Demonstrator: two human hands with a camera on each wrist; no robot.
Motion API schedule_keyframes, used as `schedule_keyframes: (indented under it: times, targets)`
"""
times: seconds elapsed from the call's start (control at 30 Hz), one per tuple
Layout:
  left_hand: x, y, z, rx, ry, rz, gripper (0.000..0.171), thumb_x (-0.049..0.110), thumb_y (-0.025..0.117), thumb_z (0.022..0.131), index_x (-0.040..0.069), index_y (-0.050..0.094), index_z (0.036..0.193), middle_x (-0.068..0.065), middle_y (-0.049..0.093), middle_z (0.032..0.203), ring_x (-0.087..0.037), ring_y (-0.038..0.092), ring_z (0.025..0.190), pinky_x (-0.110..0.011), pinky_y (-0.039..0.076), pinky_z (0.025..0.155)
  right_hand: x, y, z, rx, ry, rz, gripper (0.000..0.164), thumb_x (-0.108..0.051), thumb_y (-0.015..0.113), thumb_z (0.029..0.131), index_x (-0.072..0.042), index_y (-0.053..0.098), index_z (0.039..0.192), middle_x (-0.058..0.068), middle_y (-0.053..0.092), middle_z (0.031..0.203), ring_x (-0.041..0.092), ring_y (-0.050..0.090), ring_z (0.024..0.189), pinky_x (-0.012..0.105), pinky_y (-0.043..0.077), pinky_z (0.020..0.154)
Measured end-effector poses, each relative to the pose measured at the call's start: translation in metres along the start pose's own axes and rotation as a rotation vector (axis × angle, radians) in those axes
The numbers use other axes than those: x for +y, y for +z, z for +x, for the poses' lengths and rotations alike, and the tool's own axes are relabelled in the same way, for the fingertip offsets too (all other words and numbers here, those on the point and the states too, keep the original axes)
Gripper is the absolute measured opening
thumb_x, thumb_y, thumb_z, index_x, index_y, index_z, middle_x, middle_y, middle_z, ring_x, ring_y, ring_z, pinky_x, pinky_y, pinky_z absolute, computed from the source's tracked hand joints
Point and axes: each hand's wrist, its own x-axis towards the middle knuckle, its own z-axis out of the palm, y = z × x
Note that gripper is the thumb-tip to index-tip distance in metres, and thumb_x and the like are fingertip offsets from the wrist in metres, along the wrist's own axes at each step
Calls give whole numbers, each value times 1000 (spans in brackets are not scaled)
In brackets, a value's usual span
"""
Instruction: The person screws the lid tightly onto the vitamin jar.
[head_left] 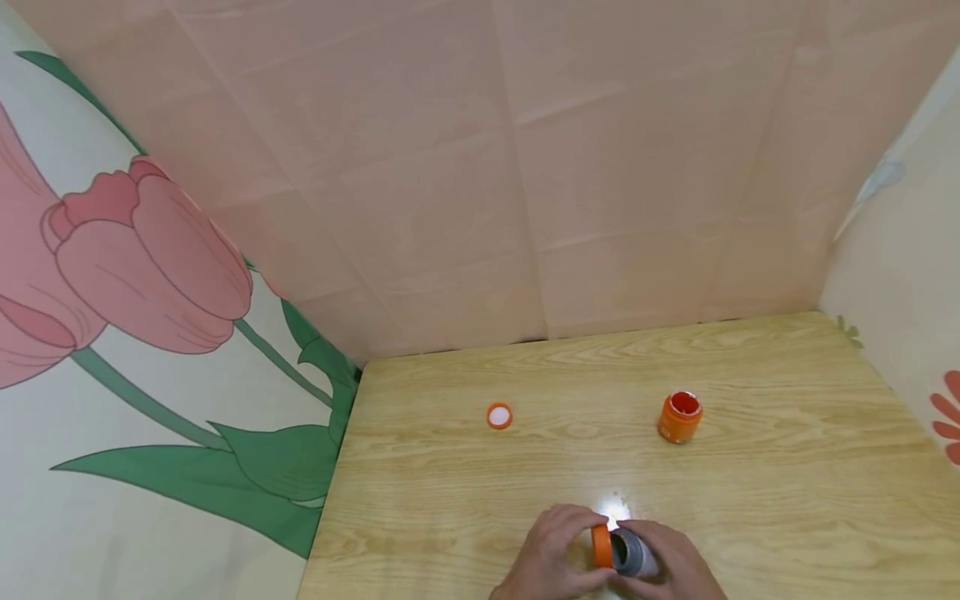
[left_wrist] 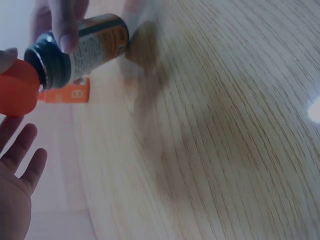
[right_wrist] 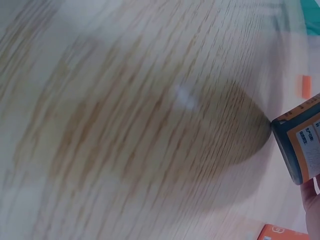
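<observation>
We see two hands working at the lower middle of the head frame, close to its bottom edge. The left hand [head_left: 551, 554] pinches an orange cap [head_left: 602, 547] between its thumb and fingertips; in the left wrist view, at the left edge, we find its lower fingers spread out beneath the cap. The right hand [head_left: 675, 562] grasps a dark bottle [head_left: 636, 553], thumb and fingers on either side of it. We see the bottle tilted well over, its uncovered mouth turned left towards the cap. The cap stands right at that mouth, though we cannot tell whether the two touch. At the right edge of the right wrist frame, we see the bottle's orange and white label and its base, near a shadow.

Right of centre in the head frame, above the hands, we have an open orange jar [head_left: 681, 418] standing upright, red inside. Near the middle, left of the jar, an orange lid [head_left: 499, 415] lies with its white inner face up. All this is at a wood-grained table [head_left: 420, 483]. Behind it we see a creased pinkish sheet [head_left: 420, 150], and along the left side, a wall covering with pink tulips [head_left: 150, 250].
</observation>
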Motion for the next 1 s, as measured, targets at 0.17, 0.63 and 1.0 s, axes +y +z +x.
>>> schedule_keyframes:
  times: [0.17,0.63,1.0]
  targets:
    - [-1,0,-3,24,-25,28,62,34,88,73,21,60,127,7,63,114,-5,58,107,-16,43,98,2,1,-1,-4,19,-6,61,-42,92,62,-22,69,114,-21,67,107,-4,60,93,26,53,77]
    - [1,7,-1,-6,15,47,59,39,82,79,16,61,129,8,61,116,-1,56,107,-9,38,97,-3,-4,0,-123,123,-8,59,-55,84,69,-34,64,121,-19,68,110,-4,59,96,29,53,81]
    - [4,12,2,-7,2,57,60,39,83,78,18,59,129,8,62,116,2,58,103,-5,37,92,3,1,-2,22,-67,-42,70,-36,95,57,-28,66,120,-18,68,108,-2,61,92,28,53,78]
